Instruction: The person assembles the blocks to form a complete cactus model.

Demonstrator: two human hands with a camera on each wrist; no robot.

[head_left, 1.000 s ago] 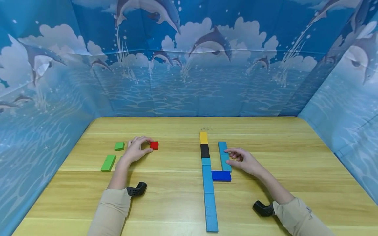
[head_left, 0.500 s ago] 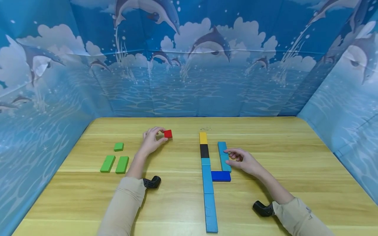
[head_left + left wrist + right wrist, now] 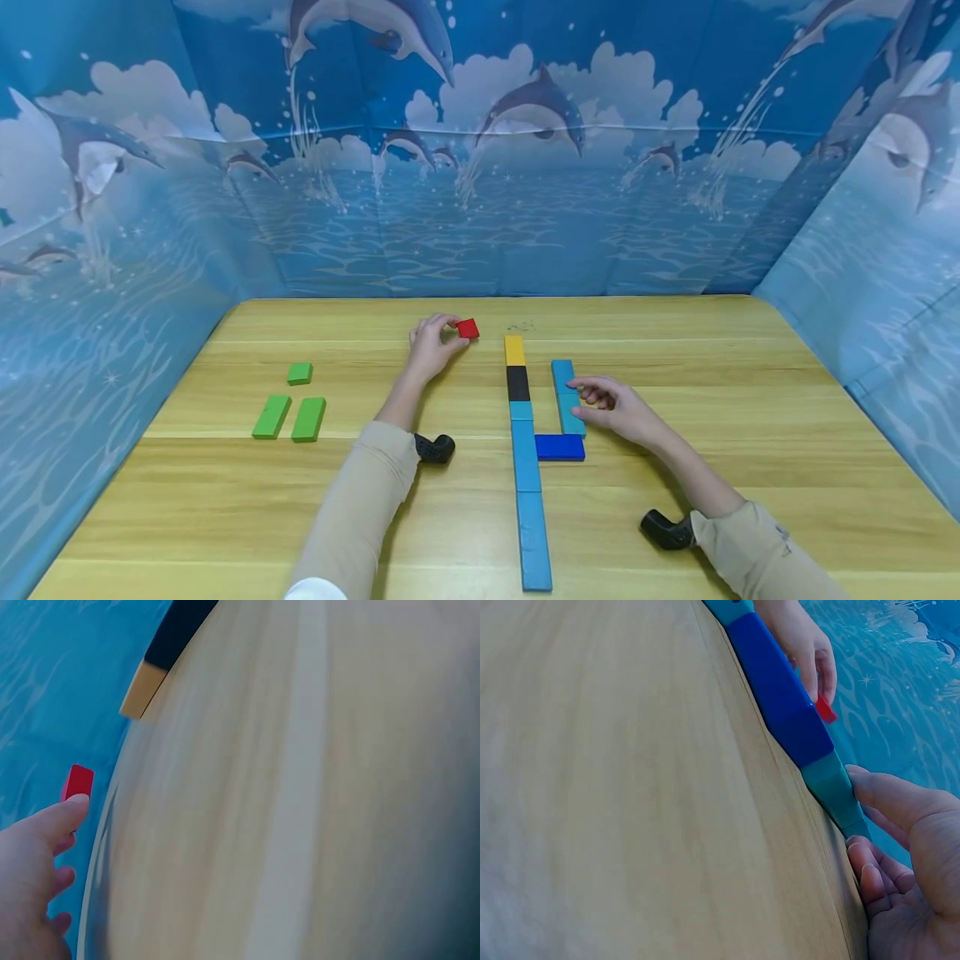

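**Red block near the head of the line**

I start at the left of the desk, where I see three green blocks lying flat and untouched: a small square one behind and two longer ones side by side in front.

Further in, my left hand pinches the small red block between thumb and fingertips, holding it near the far edge, just left of the yellow block and apart from it. (The left wrist view shows the red piece just past one fingertip; it is too blurred to show more.)

Next comes the line itself: yellow, black block, then teal blocks running toward me, end to end.

To its right a dark blue block lies against the line, and a second teal bar rises from it. My right hand rests beside that bar with loosely curled fingers, the forefinger touching it and gripping nothing.

By my judgement, the arrangement is partly built: the red piece is not yet set down and the greens remain.
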